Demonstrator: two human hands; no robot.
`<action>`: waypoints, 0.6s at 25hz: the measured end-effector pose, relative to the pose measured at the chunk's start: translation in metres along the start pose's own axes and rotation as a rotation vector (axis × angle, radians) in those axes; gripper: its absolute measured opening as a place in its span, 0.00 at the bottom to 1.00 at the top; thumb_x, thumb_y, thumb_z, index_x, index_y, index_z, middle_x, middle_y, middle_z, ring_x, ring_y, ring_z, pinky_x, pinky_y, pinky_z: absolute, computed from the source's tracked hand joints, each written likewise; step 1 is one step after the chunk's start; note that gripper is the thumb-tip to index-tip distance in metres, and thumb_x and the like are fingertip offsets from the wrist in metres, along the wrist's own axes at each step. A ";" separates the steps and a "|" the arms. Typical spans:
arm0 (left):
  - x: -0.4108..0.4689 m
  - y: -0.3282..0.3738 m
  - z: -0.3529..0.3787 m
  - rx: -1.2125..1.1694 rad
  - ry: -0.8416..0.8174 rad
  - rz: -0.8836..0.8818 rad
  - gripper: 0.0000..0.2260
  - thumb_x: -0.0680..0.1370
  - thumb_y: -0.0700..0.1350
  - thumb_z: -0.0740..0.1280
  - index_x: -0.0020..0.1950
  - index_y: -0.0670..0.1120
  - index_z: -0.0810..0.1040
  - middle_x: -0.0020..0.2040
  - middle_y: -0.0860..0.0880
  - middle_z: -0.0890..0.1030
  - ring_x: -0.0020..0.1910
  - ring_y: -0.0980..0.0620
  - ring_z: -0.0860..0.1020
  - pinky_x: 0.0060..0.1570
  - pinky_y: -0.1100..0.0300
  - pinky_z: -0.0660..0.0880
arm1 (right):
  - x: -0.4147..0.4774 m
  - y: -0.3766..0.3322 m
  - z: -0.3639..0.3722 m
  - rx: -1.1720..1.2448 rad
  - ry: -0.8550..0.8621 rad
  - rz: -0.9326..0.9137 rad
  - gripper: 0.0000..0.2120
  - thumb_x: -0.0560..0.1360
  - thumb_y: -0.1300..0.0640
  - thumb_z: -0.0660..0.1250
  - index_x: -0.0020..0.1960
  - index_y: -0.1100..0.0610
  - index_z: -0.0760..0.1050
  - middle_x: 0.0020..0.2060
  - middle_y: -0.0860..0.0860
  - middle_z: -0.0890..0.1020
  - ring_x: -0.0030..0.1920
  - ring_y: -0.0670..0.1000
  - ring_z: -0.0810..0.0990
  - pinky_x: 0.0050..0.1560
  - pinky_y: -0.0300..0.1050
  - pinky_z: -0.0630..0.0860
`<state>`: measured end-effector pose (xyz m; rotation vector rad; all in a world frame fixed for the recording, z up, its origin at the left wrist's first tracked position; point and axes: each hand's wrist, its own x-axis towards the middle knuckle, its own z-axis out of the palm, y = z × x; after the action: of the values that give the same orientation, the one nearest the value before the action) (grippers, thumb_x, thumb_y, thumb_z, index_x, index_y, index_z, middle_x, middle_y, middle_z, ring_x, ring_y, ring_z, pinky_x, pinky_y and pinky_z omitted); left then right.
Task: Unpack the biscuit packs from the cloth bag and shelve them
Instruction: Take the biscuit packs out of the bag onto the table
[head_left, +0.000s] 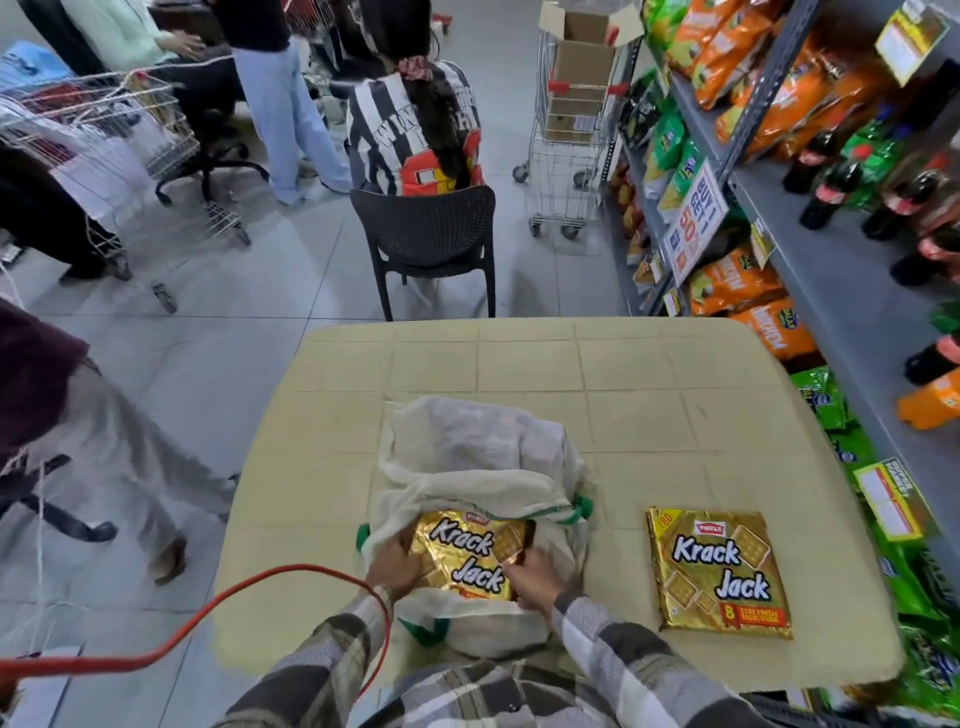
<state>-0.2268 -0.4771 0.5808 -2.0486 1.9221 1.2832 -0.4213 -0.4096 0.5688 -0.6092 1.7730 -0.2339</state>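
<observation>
Near-left corner of worktop (571, 374): red cable (208, 618) draped past the edge and over the left sleeve. Snag risk on any lift.

Near edge, centre: cloth bag (478, 452) lying flat, mouth toward the body and pulled open. Biscuit pack in the bag (467, 553) face up, partly out of the mouth.

Left grip (392, 564) curled round that pack's left edge, inside the bag mouth. Right grip (535, 579) pinching its right edge, fingers closed on the foil. Nothing else held.

Toward the near-right corner: second biscuit pack (719, 571) flat on the worktop, well apart from the bag.

Handling, by the look of it: light, flat, fairly stiff. Slick foil wrap, brittle crackers inside. No squeezing the faces, no bending. Best taken by two opposite edges, as now. Soft cloth likely to drag along with the pack, so may need pinning down with one hand. Bulge under the cloth at the far end, count of packs inside impossible to tell.

Room: far half of worktop bare, good for sliding the pack out. Chair (431, 228) with a seated person beyond the far edge. Shelf (810, 218) just beside the right edge, stocked with snack bags and bottles, with free deck between the bottles.
</observation>
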 end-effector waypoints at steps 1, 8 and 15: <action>-0.001 -0.006 0.000 0.041 -0.029 -0.031 0.16 0.81 0.40 0.59 0.68 0.36 0.72 0.66 0.38 0.77 0.64 0.41 0.75 0.65 0.53 0.70 | -0.002 0.001 0.005 0.020 -0.007 0.047 0.23 0.80 0.54 0.60 0.71 0.64 0.66 0.63 0.56 0.76 0.61 0.56 0.76 0.61 0.50 0.75; -0.006 -0.011 0.000 0.141 -0.049 -0.020 0.17 0.84 0.46 0.54 0.68 0.39 0.72 0.67 0.41 0.76 0.66 0.44 0.73 0.65 0.55 0.67 | -0.011 -0.002 0.025 0.095 -0.002 0.097 0.19 0.80 0.55 0.62 0.68 0.62 0.70 0.63 0.59 0.78 0.63 0.58 0.77 0.67 0.52 0.73; -0.009 -0.007 -0.002 0.110 0.032 0.107 0.19 0.84 0.50 0.53 0.67 0.41 0.73 0.63 0.41 0.79 0.61 0.44 0.77 0.61 0.54 0.70 | -0.024 -0.004 -0.010 0.350 -0.045 0.120 0.21 0.80 0.48 0.64 0.68 0.59 0.71 0.62 0.58 0.80 0.62 0.60 0.79 0.67 0.57 0.74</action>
<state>-0.2191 -0.4692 0.5843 -1.9500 2.0917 1.1422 -0.4257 -0.4023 0.5939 -0.2544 1.6678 -0.4326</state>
